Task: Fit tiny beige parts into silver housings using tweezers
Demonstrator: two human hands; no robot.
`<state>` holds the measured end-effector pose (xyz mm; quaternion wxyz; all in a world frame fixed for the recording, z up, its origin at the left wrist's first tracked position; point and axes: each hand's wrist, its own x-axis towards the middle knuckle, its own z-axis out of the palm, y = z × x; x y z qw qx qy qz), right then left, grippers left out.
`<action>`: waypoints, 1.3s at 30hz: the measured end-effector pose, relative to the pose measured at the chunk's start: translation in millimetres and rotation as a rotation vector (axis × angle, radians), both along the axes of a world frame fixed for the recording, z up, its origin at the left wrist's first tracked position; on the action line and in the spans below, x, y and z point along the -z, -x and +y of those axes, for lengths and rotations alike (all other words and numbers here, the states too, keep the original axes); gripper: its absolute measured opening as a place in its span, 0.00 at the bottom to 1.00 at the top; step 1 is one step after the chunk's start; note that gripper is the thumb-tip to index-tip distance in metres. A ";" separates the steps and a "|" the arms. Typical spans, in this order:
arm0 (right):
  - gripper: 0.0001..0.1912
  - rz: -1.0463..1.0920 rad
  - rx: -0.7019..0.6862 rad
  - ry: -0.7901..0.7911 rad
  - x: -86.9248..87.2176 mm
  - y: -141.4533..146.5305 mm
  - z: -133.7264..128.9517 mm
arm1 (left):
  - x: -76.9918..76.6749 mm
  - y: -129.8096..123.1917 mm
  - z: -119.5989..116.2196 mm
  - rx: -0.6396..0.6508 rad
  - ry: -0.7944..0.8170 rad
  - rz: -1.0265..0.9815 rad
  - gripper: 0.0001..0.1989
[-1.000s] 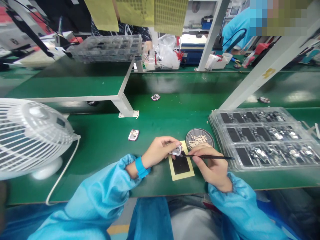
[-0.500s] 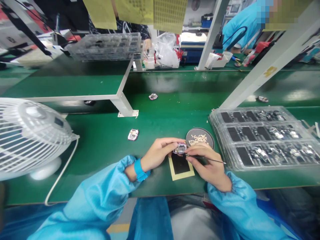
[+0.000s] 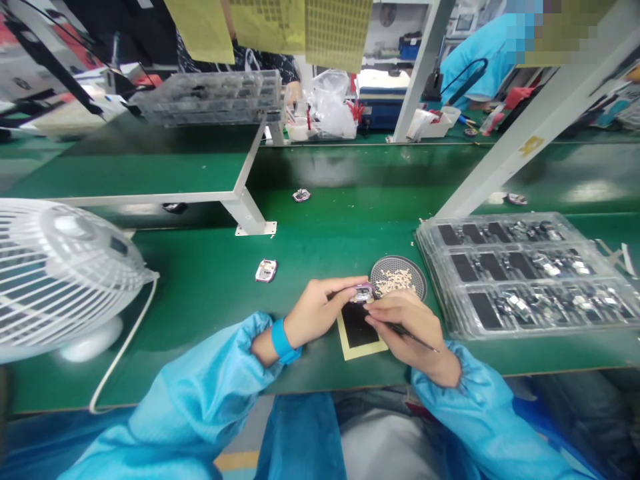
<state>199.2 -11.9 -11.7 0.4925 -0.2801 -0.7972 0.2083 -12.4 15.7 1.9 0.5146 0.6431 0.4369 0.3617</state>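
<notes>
My left hand [image 3: 320, 307] pinches a small purple-edged device housing [image 3: 362, 293] between thumb and fingers, its open inside facing me. Close on its right, my right hand [image 3: 407, 327] holds a thin dark tool [image 3: 423, 343], with the fingertips at the housing's lower right edge; the tool's tip is hidden. Beneath the hands lies a black pad with a yellow border [image 3: 351, 353]. Just behind my right hand sits a round grey dish [image 3: 379, 265] of small beige pieces [image 3: 397, 281]. A similar housing [image 3: 266, 270] lies on the green table to the left.
Stacked clear trays [image 3: 500, 280] of parts stand at the right, below a slanted white post [image 3: 530, 120]. A white fan [image 3: 70, 273] and a raised shelf [image 3: 165, 160] are at the left. Another housing [image 3: 301, 195] lies farther back. Beyond, a person's blue sleeve [image 3: 470, 63] shows.
The held housing has tipped, showing more of its purple edge. My right hand has shifted slightly left and down, and the tool now slants more steeply down to the right.
</notes>
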 end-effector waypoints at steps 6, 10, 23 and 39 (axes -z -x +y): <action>0.17 0.041 0.069 0.009 -2.0 13.1 -9.2 | 1.1 -1.0 0.7 -0.072 0.044 -0.091 0.17; 0.09 0.096 0.106 0.138 -18.8 3.2 -24.3 | -0.3 0.2 1.2 -0.108 0.161 -0.152 0.21; 0.17 -0.739 0.822 0.530 -83.9 -190.0 -12.6 | -3.1 -4.9 2.8 -0.095 0.301 -0.120 0.23; 0.23 -0.681 0.730 0.450 -63.9 -214.3 -6.4 | 2.1 -6.0 -1.6 -0.006 0.431 -0.315 0.23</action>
